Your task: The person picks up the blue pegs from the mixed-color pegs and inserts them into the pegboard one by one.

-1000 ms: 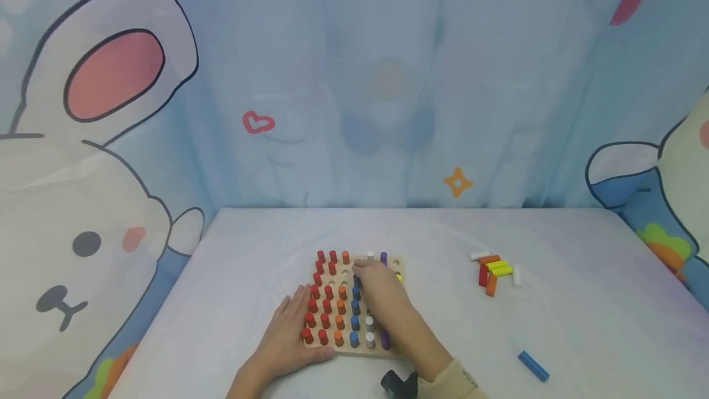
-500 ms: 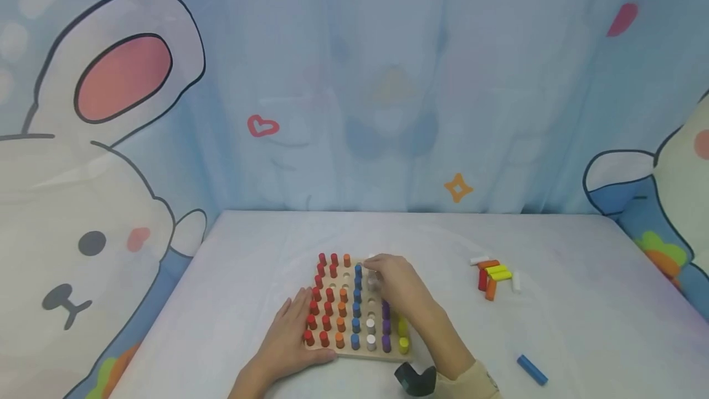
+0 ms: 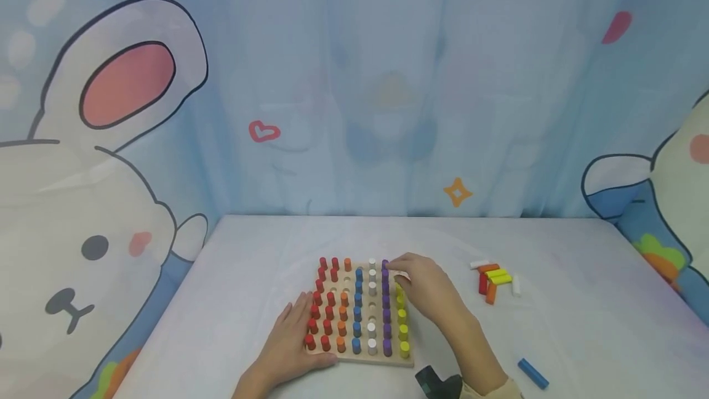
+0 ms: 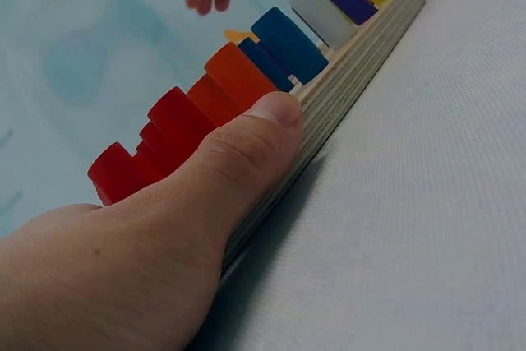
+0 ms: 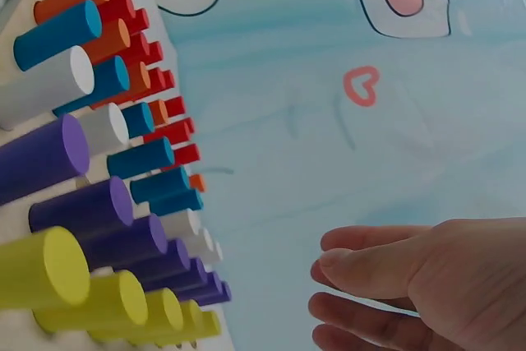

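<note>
A wooden pegboard point(image 3: 379, 360) lies on the table with columns of upright pegs: red point(image 3: 325, 343), orange point(image 3: 340, 344), blue point(image 3: 356, 345), white point(image 3: 372, 346), purple point(image 3: 387, 348) and yellow point(image 3: 404, 350). My left hand point(image 3: 290, 338) rests against its front left corner, fingers straight along the left side. In the left wrist view the thumb point(image 4: 246, 145) presses on the front edge. Over the back right corner is my right hand point(image 3: 426, 282), fingertips beside the far purple and yellow pegs. The right wrist view shows this hand point(image 5: 427, 277) with loosely bent fingers and nothing between them.
Right of the board lies a small pile of loose pegs, among them a yellow peg point(image 3: 501, 279), a red peg point(image 3: 483, 283) and an orange peg point(image 3: 491, 293). One blue peg point(image 3: 533, 374) lies alone nearer the front. A printed curtain point(image 3: 354, 109) hangs behind the table.
My right hand has moved rightward across the board, from the blue column past the white one to the purple and yellow columns. My left hand stays at the corner.
</note>
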Motion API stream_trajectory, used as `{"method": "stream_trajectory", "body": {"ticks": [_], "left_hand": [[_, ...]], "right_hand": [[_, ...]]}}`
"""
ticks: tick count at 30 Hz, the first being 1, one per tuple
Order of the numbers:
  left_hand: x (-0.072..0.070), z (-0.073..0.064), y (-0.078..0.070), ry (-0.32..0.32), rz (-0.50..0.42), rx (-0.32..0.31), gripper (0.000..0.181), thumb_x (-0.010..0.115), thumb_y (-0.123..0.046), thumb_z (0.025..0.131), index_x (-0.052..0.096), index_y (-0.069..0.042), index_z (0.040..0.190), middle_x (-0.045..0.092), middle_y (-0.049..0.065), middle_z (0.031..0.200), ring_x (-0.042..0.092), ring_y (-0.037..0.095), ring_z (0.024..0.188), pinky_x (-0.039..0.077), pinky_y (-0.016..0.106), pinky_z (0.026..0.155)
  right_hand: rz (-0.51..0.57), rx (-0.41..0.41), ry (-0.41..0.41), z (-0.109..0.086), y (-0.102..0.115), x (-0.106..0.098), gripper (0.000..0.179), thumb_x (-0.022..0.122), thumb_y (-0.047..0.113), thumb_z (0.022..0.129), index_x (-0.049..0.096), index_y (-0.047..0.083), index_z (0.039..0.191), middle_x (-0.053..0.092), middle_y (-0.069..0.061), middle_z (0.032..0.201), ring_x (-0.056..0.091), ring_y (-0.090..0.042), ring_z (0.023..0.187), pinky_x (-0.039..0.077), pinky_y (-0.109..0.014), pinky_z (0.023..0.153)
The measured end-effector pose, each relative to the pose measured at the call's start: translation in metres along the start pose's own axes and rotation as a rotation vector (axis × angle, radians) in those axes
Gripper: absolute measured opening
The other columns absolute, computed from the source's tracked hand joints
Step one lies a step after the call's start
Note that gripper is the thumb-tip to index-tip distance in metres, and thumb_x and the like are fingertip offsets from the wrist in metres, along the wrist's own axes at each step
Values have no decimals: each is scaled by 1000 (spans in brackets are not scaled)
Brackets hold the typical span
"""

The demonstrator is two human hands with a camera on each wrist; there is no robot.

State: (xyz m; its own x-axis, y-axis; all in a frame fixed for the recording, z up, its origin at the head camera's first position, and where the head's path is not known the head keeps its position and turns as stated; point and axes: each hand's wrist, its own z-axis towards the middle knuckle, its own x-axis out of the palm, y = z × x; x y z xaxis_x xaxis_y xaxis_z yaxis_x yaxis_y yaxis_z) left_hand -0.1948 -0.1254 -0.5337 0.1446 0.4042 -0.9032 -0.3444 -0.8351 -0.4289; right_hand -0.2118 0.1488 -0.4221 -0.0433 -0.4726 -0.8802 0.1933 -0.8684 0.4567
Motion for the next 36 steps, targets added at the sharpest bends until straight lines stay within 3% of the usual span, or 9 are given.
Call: {"method": "stream_trajectory", "body": {"ticks": [4,12,19,25,36], "left_hand": [[1,0,-1,17,-9,-9,123,54,-86,64,20,-6,152,20,12,159,19,27,147,16,53,118],[0,5,-4,10,-7,-11,122,52,-87,64,19,-9,152,20,10,159,19,26,147,15,52,119],[-5,7,-7,2,-15,-13,122,57,-83,64,20,-7,151,22,11,158,19,27,147,16,52,118],[-5,3,-5,8,-38,-26,121,59,-81,65,20,-7,152,21,11,158,18,27,147,16,53,118],[-1,-1,-4,16,-55,-41,122,60,-81,64,19,-7,152,19,11,159,16,28,147,14,54,118]], "right_hand": [[-18,11,16,-10,-8,-11,27,70,13,85,70,13,113,68,-5,116,60,-29,114,49,-49,96],[-34,13,-76,-32,-27,-43,30,69,17,87,68,15,116,66,-8,117,64,-29,99,55,-47,81],[-62,65,-20,-54,-57,-62,31,70,17,85,68,12,116,68,-8,111,64,-23,89,55,-42,72],[-38,162,140,-68,-88,-69,36,72,15,83,67,9,117,69,-1,96,62,-15,84,58,-35,71],[87,332,446,-83,-123,-68,32,76,12,78,63,11,107,61,-2,94,55,-15,81,58,-37,76]]}}
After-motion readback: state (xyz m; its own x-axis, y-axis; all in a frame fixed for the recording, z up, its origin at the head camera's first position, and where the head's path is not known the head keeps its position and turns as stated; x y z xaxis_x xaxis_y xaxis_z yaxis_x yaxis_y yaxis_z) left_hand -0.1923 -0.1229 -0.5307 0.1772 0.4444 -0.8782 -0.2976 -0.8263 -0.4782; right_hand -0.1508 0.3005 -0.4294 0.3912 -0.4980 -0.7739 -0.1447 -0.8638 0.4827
